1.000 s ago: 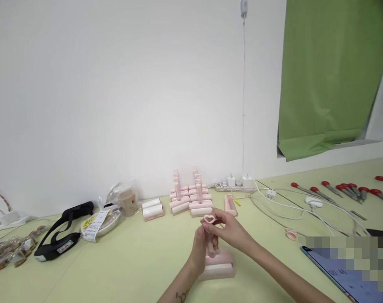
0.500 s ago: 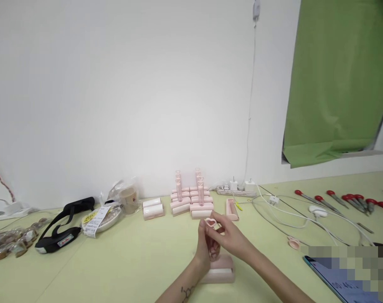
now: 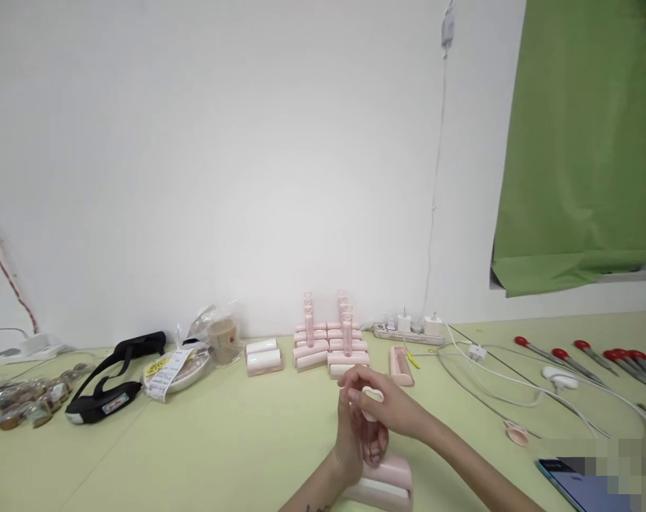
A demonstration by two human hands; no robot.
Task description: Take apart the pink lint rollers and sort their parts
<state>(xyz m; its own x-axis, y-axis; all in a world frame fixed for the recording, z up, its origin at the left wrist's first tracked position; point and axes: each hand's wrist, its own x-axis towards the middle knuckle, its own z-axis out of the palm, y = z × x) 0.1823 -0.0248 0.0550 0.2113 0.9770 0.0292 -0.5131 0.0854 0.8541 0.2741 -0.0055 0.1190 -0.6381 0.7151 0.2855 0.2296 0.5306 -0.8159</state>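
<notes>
My left hand (image 3: 348, 444) is wrapped round a small pink piece, mostly hidden by the fingers. From its top sticks out a pale pink heart-shaped loop (image 3: 374, 392), pinched by my right hand (image 3: 394, 407). Just below both hands, a pink and white roller-like case (image 3: 389, 491) lies on the table. Farther back, several similar pink cases (image 3: 312, 355) lie in two rows, and slim pink tubes with heart loops (image 3: 347, 338) stand among them. A pair of white-topped cases (image 3: 264, 360) sits to their left. To their right is an open pink holder (image 3: 401, 366).
A power strip (image 3: 408, 334) with chargers and looping white cables (image 3: 493, 377) lies back right. Red-ended tools (image 3: 583, 363), a small pink part (image 3: 516, 432) and a phone (image 3: 573, 487) are on the right. A black strap (image 3: 106, 402), wrapped plate (image 3: 187, 373) and cup (image 3: 223, 340) stand left.
The camera view has shifted a little, so the hands and the case beneath appear lower and farther right. My right fingers have turned about the heart loop; both hands keep their hold.
</notes>
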